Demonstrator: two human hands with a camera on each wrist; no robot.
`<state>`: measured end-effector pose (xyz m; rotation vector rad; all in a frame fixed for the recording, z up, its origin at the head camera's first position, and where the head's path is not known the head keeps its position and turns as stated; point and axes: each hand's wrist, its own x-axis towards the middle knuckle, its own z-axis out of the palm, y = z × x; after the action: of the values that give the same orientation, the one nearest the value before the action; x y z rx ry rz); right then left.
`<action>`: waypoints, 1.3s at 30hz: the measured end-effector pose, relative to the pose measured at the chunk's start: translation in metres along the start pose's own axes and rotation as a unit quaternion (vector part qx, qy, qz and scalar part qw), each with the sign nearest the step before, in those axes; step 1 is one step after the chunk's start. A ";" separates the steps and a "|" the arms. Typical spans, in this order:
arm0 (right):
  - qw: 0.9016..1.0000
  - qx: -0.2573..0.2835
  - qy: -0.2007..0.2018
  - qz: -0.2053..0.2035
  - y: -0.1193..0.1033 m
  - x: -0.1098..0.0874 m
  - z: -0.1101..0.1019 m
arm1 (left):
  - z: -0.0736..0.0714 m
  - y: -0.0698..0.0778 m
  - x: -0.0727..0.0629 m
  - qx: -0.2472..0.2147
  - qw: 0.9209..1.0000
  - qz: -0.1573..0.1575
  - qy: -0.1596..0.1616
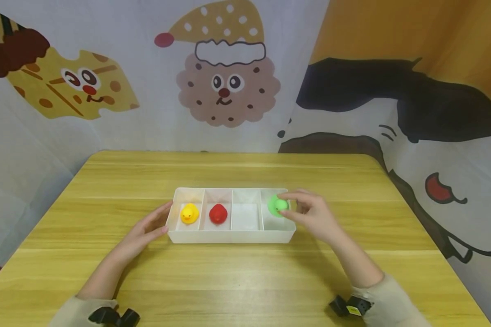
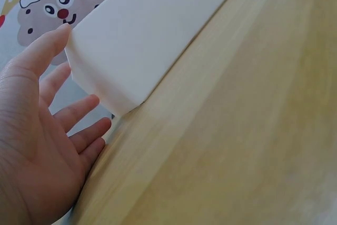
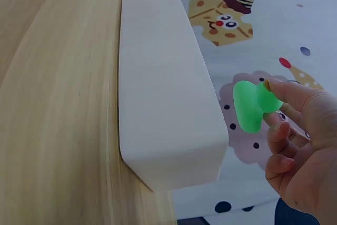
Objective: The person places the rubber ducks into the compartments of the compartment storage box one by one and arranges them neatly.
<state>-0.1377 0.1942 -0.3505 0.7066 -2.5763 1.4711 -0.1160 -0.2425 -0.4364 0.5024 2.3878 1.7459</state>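
A white divided box [image 1: 233,236] lies lengthwise on the table. My right hand [image 1: 313,213] pinches a green rubber duck [image 1: 279,205] by its head, over the far-right compartment. In the right wrist view the green duck [image 3: 248,107] is above the box's rim, between thumb and fingers. My left hand [image 1: 143,231] rests against the box's left end, its fingers loosely extended. The left wrist view has the thumb of the left hand [image 2: 47,130] touching the box's corner. A yellow rubber duck [image 1: 189,213] sits in the leftmost compartment, and a red one [image 1: 218,214] in the compartment beside it.
The wooden table [image 1: 237,281] extends around the box on all sides. Behind it hangs a pale cloth [image 1: 147,131] printed with cartoon figures. A dark wrist device [image 1: 352,305] sits on each sleeve.
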 end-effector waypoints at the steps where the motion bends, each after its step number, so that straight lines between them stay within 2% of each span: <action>1: 1.000 -0.002 -0.002 0.000 -0.001 0.001 0.001 | 0.000 0.000 0.000 0.000 1.000 0.000 0.000; 17: 0.999 0.003 -0.042 0.002 -0.010 0.023 0.027 | -0.001 -0.001 -0.001 0.004 1.000 -0.005 0.003; 24: 0.998 0.007 -0.067 -0.010 -0.011 0.033 0.037 | 0.000 0.001 -0.001 0.004 1.000 -0.010 0.003; 39: 0.993 -0.039 -0.109 0.005 0.008 0.047 0.051 | 0.000 0.001 -0.001 0.004 1.000 -0.009 0.003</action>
<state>-0.1754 0.1386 -0.3695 0.8899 -2.7827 1.3550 -0.1147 -0.2430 -0.4358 0.4757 2.3977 1.7340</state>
